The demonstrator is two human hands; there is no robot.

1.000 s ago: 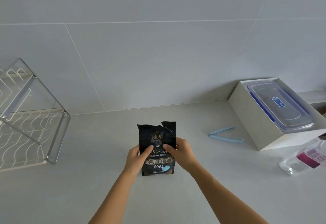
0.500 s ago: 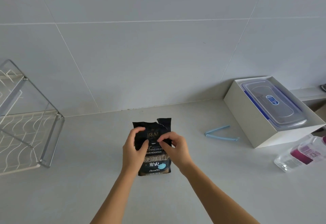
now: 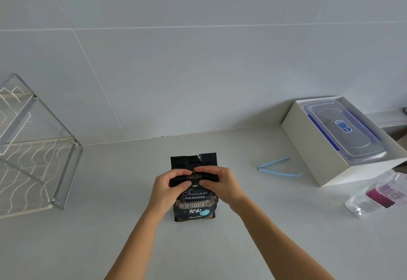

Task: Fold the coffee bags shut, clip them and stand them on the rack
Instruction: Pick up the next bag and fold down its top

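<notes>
A black coffee bag [image 3: 195, 202] with gold and white print stands on the pale counter in front of me. My left hand [image 3: 168, 188] and my right hand [image 3: 221, 183] both pinch the bag's upper part from the two sides, thumbs in front, fingers behind. The torn top strip of the bag sticks up above my fingers. A light blue clip [image 3: 278, 168] lies open in a V shape on the counter to the right of the bag. The wire rack [image 3: 37, 147] stands at the far left against the wall.
A white box [image 3: 312, 147] holding a clear lidded plastic container [image 3: 343, 131] sits at the right by the wall. A clear plastic container with something purple inside [image 3: 381, 193] lies on its side at the right edge. A tiled wall runs behind the counter.
Both hands have moved up from the bag's middle to its upper part and closed in toward each other. The bag has stayed in place.
</notes>
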